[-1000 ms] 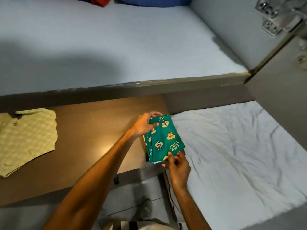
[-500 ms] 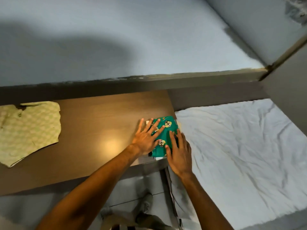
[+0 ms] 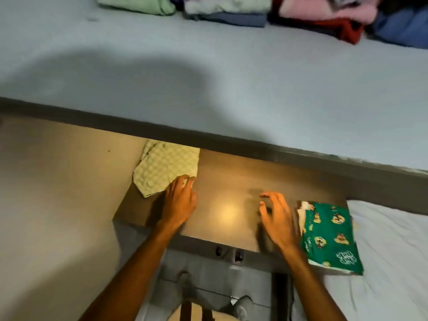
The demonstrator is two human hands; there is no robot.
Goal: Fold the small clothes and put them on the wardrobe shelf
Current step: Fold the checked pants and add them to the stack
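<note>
A folded green cloth with cartoon prints (image 3: 328,237) lies at the right end of the brown shelf (image 3: 222,181), on top of other folded pieces. My right hand (image 3: 276,218) hovers just left of it, fingers spread, holding nothing. A pale yellow-green checked garment (image 3: 165,166) lies unfolded at the back left of the shelf. The fingertips of my left hand (image 3: 179,198) touch its near corner; whether they grip the cloth is unclear.
A grey-blue shelf (image 3: 231,77) runs above, with stacked folded clothes (image 3: 231,10) along its back. A white rumpled sheet (image 3: 391,251) lies to the right of the brown shelf. Below are the floor and my feet (image 3: 240,306).
Both hands have left the green cloth, which now lies flat at the shelf's right end. My left hand moved left to the checked garment. The view shifted left and up.
</note>
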